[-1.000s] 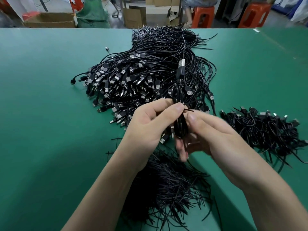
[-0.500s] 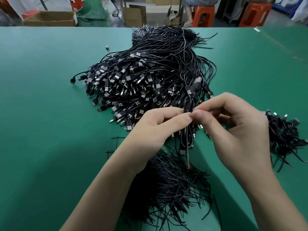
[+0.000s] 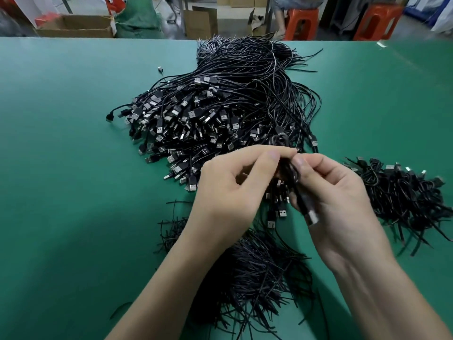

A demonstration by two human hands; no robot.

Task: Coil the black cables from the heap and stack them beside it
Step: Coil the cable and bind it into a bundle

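A big heap of black USB cables [image 3: 220, 111] lies in the middle of the green table [image 3: 61, 168]. Just in front of it both hands work one folded black cable [image 3: 293, 175]. My left hand [image 3: 235, 190] pinches the bundle near its top between thumb and forefinger. My right hand [image 3: 331, 192] pinches it from the other side, and the cable's metal plug [image 3: 312, 218] lies against that palm. A small loop of the cable sticks up above the fingertips. The stack of coiled cables [image 3: 402, 195] sits to the right.
A mat of thin black ties [image 3: 257, 273] lies on the table under my forearms. Beyond the far table edge stand cardboard boxes [image 3: 73, 25], a green sack and orange stools [image 3: 302, 22].
The plug end that stuck up above my fingers has swung down into my right palm. My right hand turned palm-up, and both hands stay pinched on the cable.
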